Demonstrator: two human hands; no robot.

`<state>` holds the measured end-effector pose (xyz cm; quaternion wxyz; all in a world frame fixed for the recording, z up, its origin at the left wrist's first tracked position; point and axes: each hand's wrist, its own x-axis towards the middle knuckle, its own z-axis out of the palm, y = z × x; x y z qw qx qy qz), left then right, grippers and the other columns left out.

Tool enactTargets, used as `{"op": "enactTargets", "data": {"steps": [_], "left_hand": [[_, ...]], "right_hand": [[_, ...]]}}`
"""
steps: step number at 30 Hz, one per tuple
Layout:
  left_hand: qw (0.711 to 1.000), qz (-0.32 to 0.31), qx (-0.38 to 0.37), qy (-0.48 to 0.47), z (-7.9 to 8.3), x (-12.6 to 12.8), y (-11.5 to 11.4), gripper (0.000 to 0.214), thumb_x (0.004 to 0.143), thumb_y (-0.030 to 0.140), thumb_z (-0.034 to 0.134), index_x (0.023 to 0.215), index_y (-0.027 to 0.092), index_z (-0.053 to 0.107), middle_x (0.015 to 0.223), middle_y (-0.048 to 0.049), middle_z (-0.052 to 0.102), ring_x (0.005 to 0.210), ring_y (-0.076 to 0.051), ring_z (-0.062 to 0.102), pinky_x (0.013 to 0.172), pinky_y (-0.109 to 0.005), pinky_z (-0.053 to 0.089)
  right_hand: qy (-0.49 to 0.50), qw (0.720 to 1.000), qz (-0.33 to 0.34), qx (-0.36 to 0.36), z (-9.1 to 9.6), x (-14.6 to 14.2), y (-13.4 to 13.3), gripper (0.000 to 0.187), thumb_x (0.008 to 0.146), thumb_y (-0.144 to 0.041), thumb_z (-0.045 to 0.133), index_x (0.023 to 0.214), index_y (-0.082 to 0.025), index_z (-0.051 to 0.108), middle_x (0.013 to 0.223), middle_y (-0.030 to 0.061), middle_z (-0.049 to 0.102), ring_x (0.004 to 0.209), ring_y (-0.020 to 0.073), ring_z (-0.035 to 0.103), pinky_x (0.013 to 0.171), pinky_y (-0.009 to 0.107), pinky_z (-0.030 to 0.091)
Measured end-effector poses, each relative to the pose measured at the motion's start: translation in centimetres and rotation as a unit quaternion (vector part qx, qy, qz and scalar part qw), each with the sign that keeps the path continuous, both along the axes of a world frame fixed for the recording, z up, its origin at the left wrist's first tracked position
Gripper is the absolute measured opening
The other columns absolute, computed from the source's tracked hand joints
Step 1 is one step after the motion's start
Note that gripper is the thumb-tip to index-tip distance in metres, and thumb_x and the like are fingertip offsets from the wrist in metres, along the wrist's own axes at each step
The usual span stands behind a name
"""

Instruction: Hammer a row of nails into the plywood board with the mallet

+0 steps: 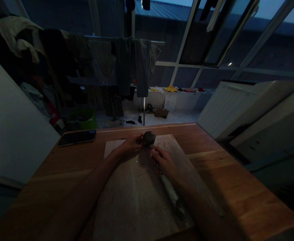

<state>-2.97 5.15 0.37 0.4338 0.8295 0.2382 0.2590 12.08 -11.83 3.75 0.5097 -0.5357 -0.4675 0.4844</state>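
My right hand (165, 164) is wrapped around the handle of a hammer (170, 192), close below its dark, rounded head (149, 138). The handle runs back toward me under my forearm. At the left side of the head, my left hand (132, 142) has its fingers pinched together; what they hold, if anything, is hidden in the dim light. Under both hands lies a pale wooden board (127, 201). A loose nail (142, 174) rests on it, and two thin nails (165, 144) stand upright near its far edge, just beyond my right hand.
The board lies on a brown wooden table (219, 174). A phone (77, 137) sits at the table's far left corner. Beyond the table, clothes (123, 63) hang on a rack, with a green basket (86, 119) below. A white appliance (234, 103) stands at the right.
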Motion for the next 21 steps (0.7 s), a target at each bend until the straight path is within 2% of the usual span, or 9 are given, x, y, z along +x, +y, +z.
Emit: {"op": "enactTargets", "data": {"steps": [2, 5, 8, 10, 12, 15, 17, 21], "left_hand": [[1.0, -0.004, 0.012, 0.022, 0.9, -0.4, 0.0, 0.037, 0.078, 0.027, 0.078, 0.111, 0.015, 0.067, 0.09, -0.0029, 0.065, 0.073, -0.015, 0.055, 0.068, -0.027, 0.043], [0.994, -0.051, 0.049, 0.085, 3.2, -1.5, -0.4, 0.023, 0.081, 0.023, 0.071, 0.103, 0.019, 0.067, 0.096, -0.0031, 0.062, 0.078, -0.015, 0.056, 0.07, -0.027, 0.045], [0.963, -0.129, 0.116, 0.207, 5.7, -2.6, -1.8, 0.025, 0.077, 0.014, 0.067, 0.1, 0.023, 0.07, 0.099, -0.0023, 0.059, 0.082, -0.016, 0.058, 0.073, -0.027, 0.045], [0.934, -0.134, 0.165, 0.286, 6.7, -2.9, -3.0, 0.03, 0.075, 0.014, 0.069, 0.103, 0.027, 0.073, 0.101, -0.0026, 0.059, 0.082, -0.018, 0.058, 0.073, -0.029, 0.044], [0.916, -0.115, 0.199, 0.329, 7.1, -2.9, -4.3, 0.027, 0.076, 0.018, 0.071, 0.101, 0.028, 0.074, 0.101, -0.0034, 0.06, 0.079, -0.019, 0.058, 0.072, -0.03, 0.044], [0.907, -0.088, 0.231, 0.341, 7.0, -2.7, -5.7, 0.009, 0.08, 0.02, 0.07, 0.088, 0.023, 0.073, 0.094, -0.0053, 0.061, 0.074, -0.019, 0.058, 0.071, -0.032, 0.045], [0.901, -0.077, 0.253, 0.343, 7.0, -2.6, -6.3, 0.004, 0.08, 0.018, 0.069, 0.083, 0.02, 0.071, 0.093, -0.0069, 0.062, 0.074, -0.02, 0.059, 0.071, -0.033, 0.046], [0.901, -0.101, 0.273, 0.322, 7.4, -2.9, -7.2, 0.029, 0.076, 0.013, 0.073, 0.104, 0.022, 0.07, 0.11, -0.0075, 0.063, 0.086, -0.022, 0.062, 0.076, -0.032, 0.046]], "right_hand": [[0.024, 1.0, -0.007, 0.001, 0.1, 0.0, -0.1, 0.048, 0.085, -0.066, 0.066, 0.107, -0.023, 0.066, 0.059, -0.0078, 0.05, 0.034, 0.0101, 0.043, 0.03, 0.025, 0.03], [0.052, 0.998, -0.026, 0.0, 0.4, 0.2, -0.1, 0.057, 0.082, -0.067, 0.067, 0.117, -0.021, 0.063, 0.059, -0.0094, 0.048, 0.034, 0.0097, 0.042, 0.03, 0.024, 0.031], [0.06, 0.998, -0.037, 0.0, 0.6, 0.3, -0.1, 0.06, 0.081, -0.067, 0.068, 0.118, -0.02, 0.062, 0.058, -0.01, 0.047, 0.034, 0.0096, 0.043, 0.029, 0.023, 0.031], [0.065, 0.997, -0.044, 0.002, 0.6, 0.3, -0.1, 0.058, 0.08, -0.067, 0.069, 0.113, -0.02, 0.062, 0.057, -0.0102, 0.047, 0.033, 0.0094, 0.043, 0.029, 0.023, 0.031], [0.071, 0.996, -0.053, 0.006, 0.7, 0.2, -0.1, 0.055, 0.079, -0.067, 0.07, 0.106, -0.021, 0.062, 0.057, -0.0103, 0.046, 0.033, 0.0091, 0.042, 0.029, 0.023, 0.031], [0.068, 0.996, -0.055, 0.007, 0.6, 0.1, -0.1, 0.053, 0.078, -0.067, 0.071, 0.104, -0.021, 0.062, 0.056, -0.0104, 0.046, 0.032, 0.0089, 0.042, 0.029, 0.023, 0.032], [0.065, 0.997, -0.051, 0.002, 0.6, 0.1, -0.1, 0.055, 0.078, -0.066, 0.071, 0.106, -0.02, 0.062, 0.057, -0.0101, 0.048, 0.032, 0.0092, 0.042, 0.028, 0.023, 0.031], [0.066, 0.996, -0.052, -0.008, 0.5, 0.1, 0.0, 0.058, 0.077, -0.066, 0.073, 0.108, -0.02, 0.062, 0.056, -0.01, 0.05, 0.031, 0.0102, 0.044, 0.028, 0.023, 0.03]]}}
